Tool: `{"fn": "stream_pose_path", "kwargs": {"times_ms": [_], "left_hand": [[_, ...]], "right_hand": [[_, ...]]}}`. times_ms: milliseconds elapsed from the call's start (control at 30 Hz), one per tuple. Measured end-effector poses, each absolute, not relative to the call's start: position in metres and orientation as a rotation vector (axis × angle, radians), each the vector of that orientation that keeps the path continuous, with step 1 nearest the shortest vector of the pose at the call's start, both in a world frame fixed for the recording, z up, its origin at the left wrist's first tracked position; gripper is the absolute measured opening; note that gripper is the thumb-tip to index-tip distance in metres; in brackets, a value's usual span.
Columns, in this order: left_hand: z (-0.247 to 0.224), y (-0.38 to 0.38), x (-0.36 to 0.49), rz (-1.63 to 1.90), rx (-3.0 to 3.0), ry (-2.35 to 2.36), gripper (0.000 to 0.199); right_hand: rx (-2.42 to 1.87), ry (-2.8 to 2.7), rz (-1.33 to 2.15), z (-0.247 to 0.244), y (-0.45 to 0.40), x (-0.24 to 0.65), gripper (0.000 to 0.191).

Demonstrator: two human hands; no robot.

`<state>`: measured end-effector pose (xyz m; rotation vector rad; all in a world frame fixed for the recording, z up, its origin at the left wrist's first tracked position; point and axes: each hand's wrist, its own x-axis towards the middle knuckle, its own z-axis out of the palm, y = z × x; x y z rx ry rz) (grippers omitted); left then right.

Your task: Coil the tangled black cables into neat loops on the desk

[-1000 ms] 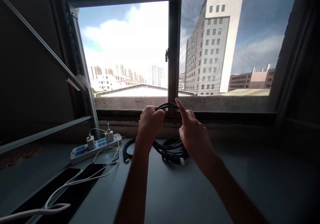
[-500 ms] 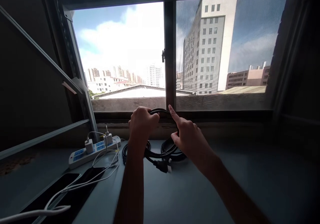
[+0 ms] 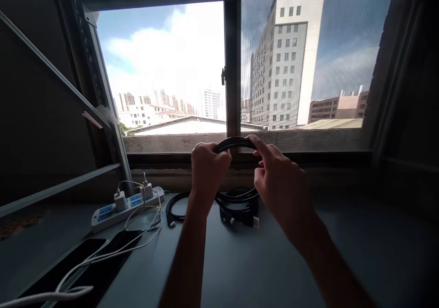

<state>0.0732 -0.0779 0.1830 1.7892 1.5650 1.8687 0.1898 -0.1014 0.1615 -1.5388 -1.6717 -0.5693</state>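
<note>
A coiled black cable (image 3: 236, 142) is held up in a loop above the table, with a large plug (image 3: 254, 221) hanging at its lower side. My left hand (image 3: 210, 164) is closed round the loop's left side, thumb on top. Around the right side of the loop, my right hand (image 3: 277, 170) has its fingers curled, the index finger lying along the upper edge. Behind and below the held loop, more black cable with a small connector (image 3: 232, 221) shows on the table, partly hidden. Left of my left forearm lies another coiled black cable (image 3: 173, 207).
A white power strip (image 3: 128, 207) with two plugged-in chargers stands at the left. White charging cables (image 3: 113, 253) run from it over two dark flat devices (image 3: 65, 267). A metal frame post (image 3: 111, 97) rises at the left, and a window (image 3: 232, 70) lies behind the table.
Both hands have moved right with the cable loop. My right index finger, stretched out before, now bends over the cable. The coil at the left shows more fully.
</note>
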Motion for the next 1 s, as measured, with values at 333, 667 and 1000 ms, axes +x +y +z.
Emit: {"fn": "stream_pose_path", "kwargs": {"times_ms": [333, 667, 1000], "left_hand": [[0.181, -0.087, 0.093, 1.944, 1.856, 1.51, 0.029], [0.174, -0.085, 0.097, 1.811, 2.027, 1.71, 0.029], [0.182, -0.086, 0.093, 1.555, 1.714, 1.139, 0.024]], "right_hand": [[-1.573, -1.523, -0.602, 0.161, -0.102, 0.19, 0.039], [-1.624, -1.566, -0.387, 0.158, -0.084, 0.187, 0.024], [-1.618, -1.517, -0.527, 0.157, -0.078, 0.187, 0.032]]}}
